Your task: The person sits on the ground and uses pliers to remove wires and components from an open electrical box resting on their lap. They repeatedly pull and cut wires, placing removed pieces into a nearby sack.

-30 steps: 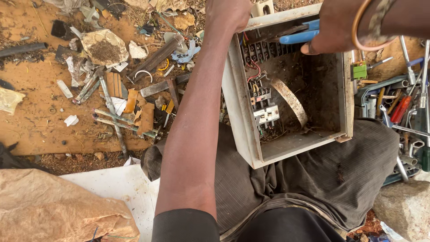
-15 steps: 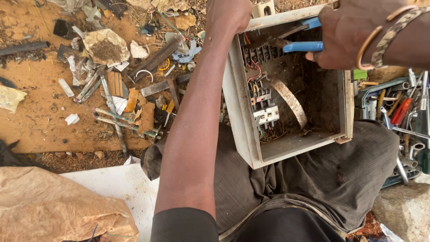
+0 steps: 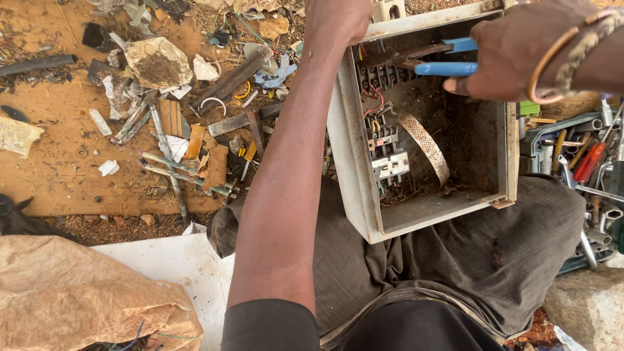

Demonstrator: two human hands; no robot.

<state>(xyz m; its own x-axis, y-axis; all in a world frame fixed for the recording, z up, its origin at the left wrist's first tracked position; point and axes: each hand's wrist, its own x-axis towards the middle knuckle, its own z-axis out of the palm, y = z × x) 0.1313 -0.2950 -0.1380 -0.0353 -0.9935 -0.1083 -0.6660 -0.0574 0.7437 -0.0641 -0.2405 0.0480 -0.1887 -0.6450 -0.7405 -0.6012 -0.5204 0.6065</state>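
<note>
Here the right hand [image 3: 520, 49] clasps blue-handled pliers [image 3: 429, 58] inside the grey box [image 3: 354, 156], whose rim the left hand [image 3: 338, 19] grips.

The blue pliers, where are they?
In the head view the blue pliers are at the top right, held in the right hand. Their tips reach inside the open grey metal box, near its top edge, above the row of switches.

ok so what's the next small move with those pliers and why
Probably close the pliers on the terminal strip wiring. The right hand has their tips at the top of the metal box, and the left hand grips its upper corner, steadying it.
</note>
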